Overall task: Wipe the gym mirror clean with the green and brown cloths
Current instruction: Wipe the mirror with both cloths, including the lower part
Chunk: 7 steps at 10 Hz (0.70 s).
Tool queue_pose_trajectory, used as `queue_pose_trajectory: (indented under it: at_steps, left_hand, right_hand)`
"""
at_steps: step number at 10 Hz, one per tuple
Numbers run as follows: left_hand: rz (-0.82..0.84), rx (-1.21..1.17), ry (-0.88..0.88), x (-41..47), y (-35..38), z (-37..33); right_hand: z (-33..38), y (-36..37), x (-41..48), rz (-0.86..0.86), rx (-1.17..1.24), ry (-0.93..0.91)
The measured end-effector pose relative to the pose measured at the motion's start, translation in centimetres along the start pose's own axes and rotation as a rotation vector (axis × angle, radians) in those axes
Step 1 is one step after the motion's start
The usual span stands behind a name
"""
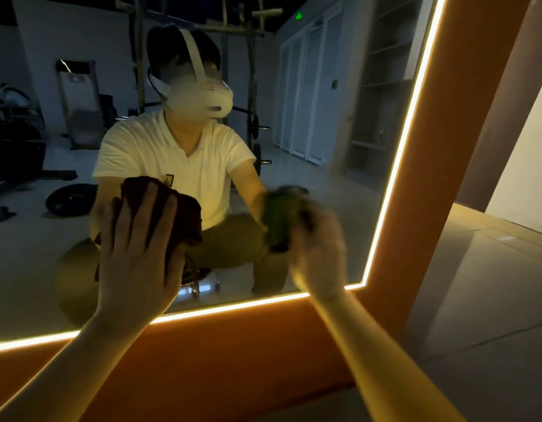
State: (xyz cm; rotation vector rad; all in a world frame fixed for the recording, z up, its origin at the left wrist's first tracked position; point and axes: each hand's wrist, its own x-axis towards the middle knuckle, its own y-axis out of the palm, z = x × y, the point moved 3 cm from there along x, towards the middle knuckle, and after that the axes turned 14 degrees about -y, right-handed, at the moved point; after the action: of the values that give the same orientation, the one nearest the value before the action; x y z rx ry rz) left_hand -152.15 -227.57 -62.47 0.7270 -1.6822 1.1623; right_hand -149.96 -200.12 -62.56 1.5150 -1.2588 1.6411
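A large gym mirror point(340, 166) fills the view, edged by a glowing light strip. My left hand point(135, 254) lies flat with straight fingers, pressing a brown cloth point(184, 214) against the glass low at the left. My right hand point(318, 254) is blurred by motion and presses a green cloth point(277, 220) to the mirror near its lower right corner. How its fingers lie on the cloth is too smeared to tell. The mirror reflects a crouching person in a white shirt.
An orange padded frame point(440, 184) surrounds the mirror below and to the right. A grey tiled floor point(483, 315) extends at the right beside a white wall point(525, 184). The reflection shows a squat rack, a weight plate on the floor and tall cabinets.
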Motion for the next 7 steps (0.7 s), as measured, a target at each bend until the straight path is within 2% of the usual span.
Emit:
queue_pose_trajectory:
  at_steps: [1, 2, 3, 4, 5, 6, 7]
  left_hand:
    - [0.034, -0.002, 0.043, -0.2, -0.3, -0.1]
    - [0.04, -0.001, 0.077, 0.0, -0.8, 0.3]
    - [0.022, 0.003, 0.108, -0.5, -1.2, 0.7]
    - [-0.016, -0.007, 0.125, -1.3, -1.1, 1.5]
    - [-0.052, 0.011, 0.121, -1.8, -1.1, 2.1]
    - [-0.059, 0.052, 0.099, -1.6, -0.9, 2.1]
    - [-0.03, 0.053, 0.068, -1.4, -1.3, 2.2]
  right_hand:
    - [-7.7, -5.2, -1.4, -0.043, -0.133, 0.538]
    - [-6.0, -4.3, -3.0, 0.059, -0.167, 0.653]
    - [0.2, 0.2, -3.3, -0.047, 0.019, 0.708]
    - [3.6, 2.3, -3.6, 0.087, 0.074, 0.487]
    - [6.1, 2.7, -5.1, 0.312, 0.042, -0.123]
    - [1.8, 0.4, -5.0, 0.259, 0.025, -0.052]
    - [-3.0, -3.8, -6.0, 0.229, -0.165, 0.36]
